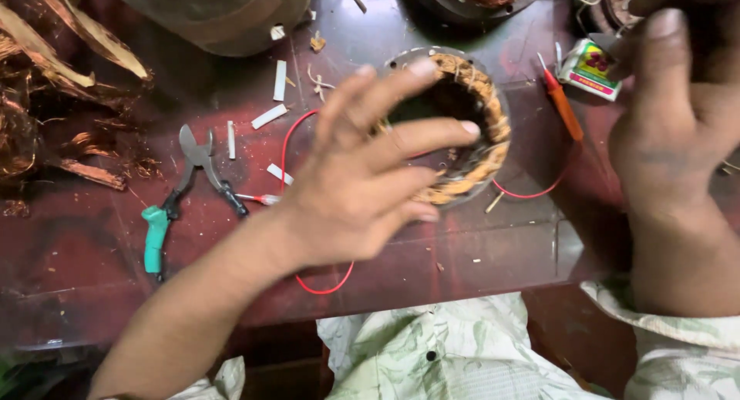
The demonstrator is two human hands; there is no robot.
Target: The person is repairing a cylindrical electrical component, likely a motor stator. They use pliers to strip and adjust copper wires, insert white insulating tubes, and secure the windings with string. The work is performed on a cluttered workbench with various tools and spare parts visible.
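A round motor stator [470, 130] with copper windings tied in cord lies on the dark red table [77, 253]. My left hand [370, 176] hovers over its near left side, fingers spread, holding nothing. My right hand [678, 107] is raised at the far right, fingers curled near a small slip of paper at its fingertips; whether it grips the slip is unclear. A thin red wire [289, 149] runs from the stator and loops under my left hand.
Pliers [185, 192] with one teal handle lie at left. An orange-handled screwdriver [563, 107] and a small colourful box [590, 67] lie at right. White insulation strips [270, 115] and scrap copper wire [38, 99] litter the far left. More motor parts [223, 15] stand at the back.
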